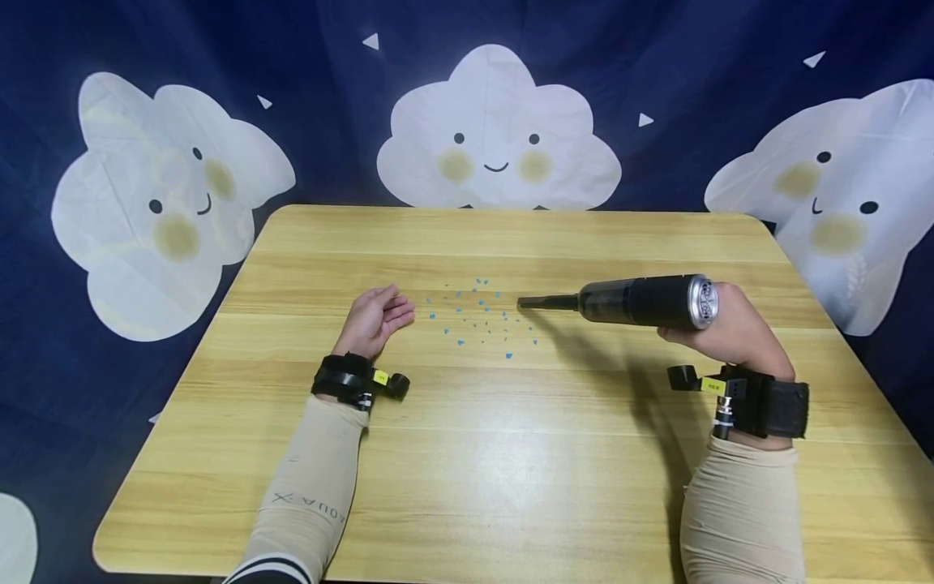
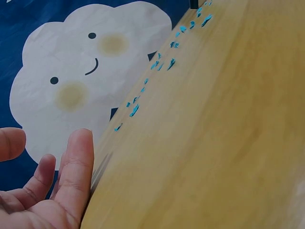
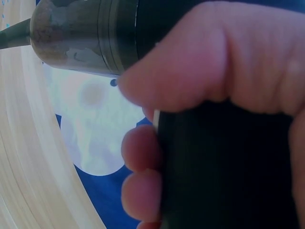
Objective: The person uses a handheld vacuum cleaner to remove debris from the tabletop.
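My right hand grips the handle of a black handheld vacuum cleaner, fingers and thumb wrapped round it in the right wrist view. Its clear dust cup leads to a flat narrow nozzle, which points left over the table. The nozzle's tip is at the right edge of a scatter of small blue scraps, likely torn paper. To the left of these scraps, my left hand lies on its side at the tabletop, holding nothing. Its fingers are loosely bent, palm turned toward the scraps.
A light wood-grain table with rounded corners lies beneath both arms. Behind it hangs a dark blue curtain printed with white smiling clouds. Each wrist wears a black strap with a small camera, such as the left strap.
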Demonstrator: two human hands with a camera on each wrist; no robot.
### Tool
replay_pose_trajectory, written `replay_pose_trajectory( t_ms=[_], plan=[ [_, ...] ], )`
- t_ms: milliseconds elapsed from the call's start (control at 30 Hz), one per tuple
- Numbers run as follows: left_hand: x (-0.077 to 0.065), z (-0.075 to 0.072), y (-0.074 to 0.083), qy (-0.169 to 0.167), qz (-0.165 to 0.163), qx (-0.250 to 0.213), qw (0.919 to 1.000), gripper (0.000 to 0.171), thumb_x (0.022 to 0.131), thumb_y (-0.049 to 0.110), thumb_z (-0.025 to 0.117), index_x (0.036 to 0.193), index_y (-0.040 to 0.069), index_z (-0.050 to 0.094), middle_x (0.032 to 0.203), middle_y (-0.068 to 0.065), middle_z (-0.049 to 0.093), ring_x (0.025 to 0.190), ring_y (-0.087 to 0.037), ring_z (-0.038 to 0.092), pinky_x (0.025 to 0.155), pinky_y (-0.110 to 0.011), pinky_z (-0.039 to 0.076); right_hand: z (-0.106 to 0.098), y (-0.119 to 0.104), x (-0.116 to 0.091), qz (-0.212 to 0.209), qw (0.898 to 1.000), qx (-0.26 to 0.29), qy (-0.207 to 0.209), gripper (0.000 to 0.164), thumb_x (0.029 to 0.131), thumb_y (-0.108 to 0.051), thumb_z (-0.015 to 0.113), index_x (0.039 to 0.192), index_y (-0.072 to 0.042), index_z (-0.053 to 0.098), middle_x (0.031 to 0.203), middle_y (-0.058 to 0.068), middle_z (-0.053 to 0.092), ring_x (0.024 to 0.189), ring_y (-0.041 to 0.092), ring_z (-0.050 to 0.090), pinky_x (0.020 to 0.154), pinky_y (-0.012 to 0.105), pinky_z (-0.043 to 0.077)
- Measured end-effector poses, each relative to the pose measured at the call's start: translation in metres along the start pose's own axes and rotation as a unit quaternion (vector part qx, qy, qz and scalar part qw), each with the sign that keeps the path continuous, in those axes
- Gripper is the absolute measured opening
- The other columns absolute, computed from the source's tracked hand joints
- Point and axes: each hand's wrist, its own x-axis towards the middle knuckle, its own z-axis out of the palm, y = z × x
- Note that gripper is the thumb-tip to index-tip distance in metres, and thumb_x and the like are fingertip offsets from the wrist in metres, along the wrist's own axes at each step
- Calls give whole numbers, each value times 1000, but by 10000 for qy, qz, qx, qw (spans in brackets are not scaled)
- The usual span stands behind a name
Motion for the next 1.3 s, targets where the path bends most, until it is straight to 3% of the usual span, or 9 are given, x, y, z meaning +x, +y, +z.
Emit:
replay_pose_trajectory(
  t_ms=[1067, 1300],
  plan=[
    [-1, 0, 0, 23, -48, -51, 10000, 39, 102, 19, 44, 130, -6, 34, 105, -11, 50, 92, -20, 59, 88, -29, 54, -6, -2, -1, -24, 10000, 40, -62, 37, 65, -17, 86, 92, -1, 65, 84, 16, 67, 72, 23, 54, 60, 40, 44],
    [-1, 0, 1, -23, -45, -50, 10000, 37, 102, 20, 45, 127, -5, 36, 104, -10, 51, 94, -21, 60, 89, -29, 54, -7, -6, -5, 340, 9993, 172, -67, 35, 66, -16, 86, 92, -1, 66, 84, 16, 67, 72, 24, 55, 60, 39, 45]
  ],
)
